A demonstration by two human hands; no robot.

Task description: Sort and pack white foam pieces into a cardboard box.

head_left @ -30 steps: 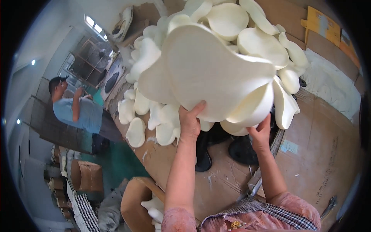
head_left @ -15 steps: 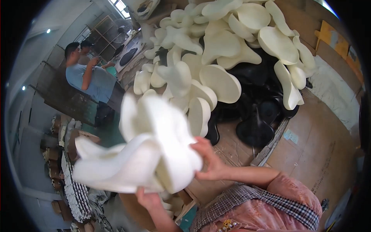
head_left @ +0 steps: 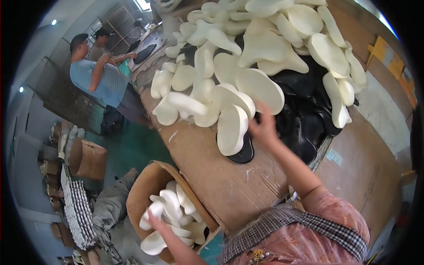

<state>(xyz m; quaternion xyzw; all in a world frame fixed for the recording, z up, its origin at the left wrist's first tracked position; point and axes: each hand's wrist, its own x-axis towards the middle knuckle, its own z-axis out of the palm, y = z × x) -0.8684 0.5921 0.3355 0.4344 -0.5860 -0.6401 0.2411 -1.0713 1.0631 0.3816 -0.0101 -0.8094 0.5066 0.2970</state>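
Down low, left hand [head_left: 155,219] in cardboard box [head_left: 145,185], grip around white foam pieces [head_left: 170,207], right hand [head_left: 263,128] (blurred, grip unclear) over table [head_left: 212,176] pile [head_left: 247,75].

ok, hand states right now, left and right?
Left hand: in the cardboard box, on the white foam pieces; grip cannot be told.
Right hand: open, blurred, at the table's white foam pile.

Right hand [head_left: 264,128] motion-blurred, grip unclear

Right hand [head_left: 263,128] outstretched, left hand [head_left: 160,221] low, fingers spread.
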